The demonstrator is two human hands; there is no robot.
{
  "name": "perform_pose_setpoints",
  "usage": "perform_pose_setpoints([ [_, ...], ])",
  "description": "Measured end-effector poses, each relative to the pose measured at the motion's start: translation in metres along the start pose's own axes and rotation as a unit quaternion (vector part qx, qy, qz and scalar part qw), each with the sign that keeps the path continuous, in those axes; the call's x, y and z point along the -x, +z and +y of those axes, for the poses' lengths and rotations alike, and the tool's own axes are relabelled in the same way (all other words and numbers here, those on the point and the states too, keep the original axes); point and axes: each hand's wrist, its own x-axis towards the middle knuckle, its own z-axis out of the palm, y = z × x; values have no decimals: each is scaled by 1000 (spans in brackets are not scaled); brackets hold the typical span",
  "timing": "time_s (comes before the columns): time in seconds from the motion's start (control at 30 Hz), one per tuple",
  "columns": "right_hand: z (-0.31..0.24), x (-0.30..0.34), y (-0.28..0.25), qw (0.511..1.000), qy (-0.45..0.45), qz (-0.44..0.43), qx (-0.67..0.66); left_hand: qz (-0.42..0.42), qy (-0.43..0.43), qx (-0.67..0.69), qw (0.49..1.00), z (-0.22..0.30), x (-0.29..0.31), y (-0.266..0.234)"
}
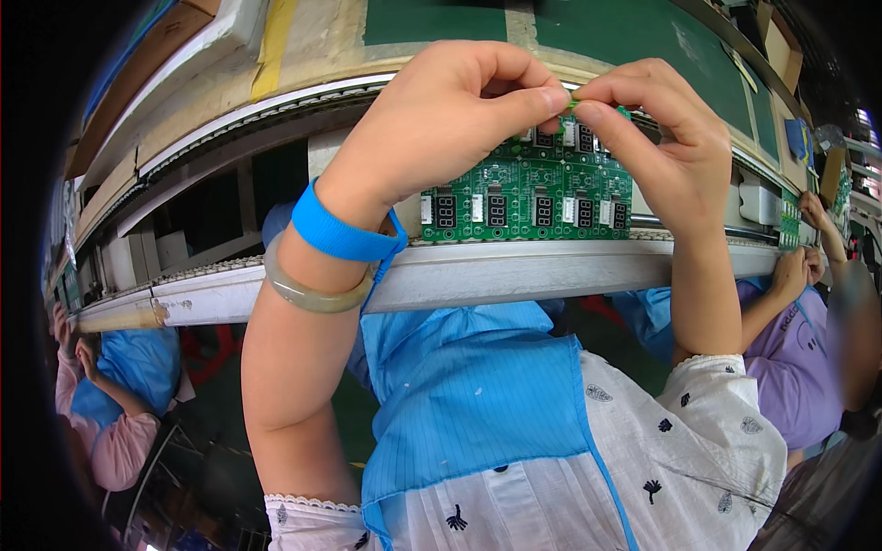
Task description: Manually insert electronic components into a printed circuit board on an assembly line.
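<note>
My left hand (469, 115) and my right hand (666, 133) meet above the far part of a green circuit board panel (514, 174). Between the fingertips of both hands is a small yellow-green part (573, 104), too small to name for sure. Thumb and forefinger are pinched together on each hand. The panel carries black digit displays (497, 211) and white connectors (477, 208) in rows. My hands cover its far right corner. A blue wrist strap (344, 230) and a pale bangle (317, 292) circle my left forearm.
The panel lies across a conveyor with a metal front rail (514, 271). Beyond runs a bench with a green surface (634, 46). Co-workers' hands are at the line on the far left (84, 354) and on the right (797, 268), where another circuit board (789, 223) sits.
</note>
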Motion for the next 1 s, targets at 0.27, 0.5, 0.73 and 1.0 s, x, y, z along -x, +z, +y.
perform_pose_setpoints([
  [0.27, 10, 8, -12, 989, -24, -53, 138, 140, 61, -18, 988, -6, -3, 3],
  [0.5, 12, 15, -5, 967, -44, -116, 222, 105, -78, 104, 986, 13, -2, 1],
  [0.73, 7, 11, -1, 948, -75, -138, 278, 116, -95, 53, 987, 22, 0, 1],
  [1.0, 1, 8, 0, 935, -90, -155, 305, 110, -93, 36, 989, 27, 3, -1],
])
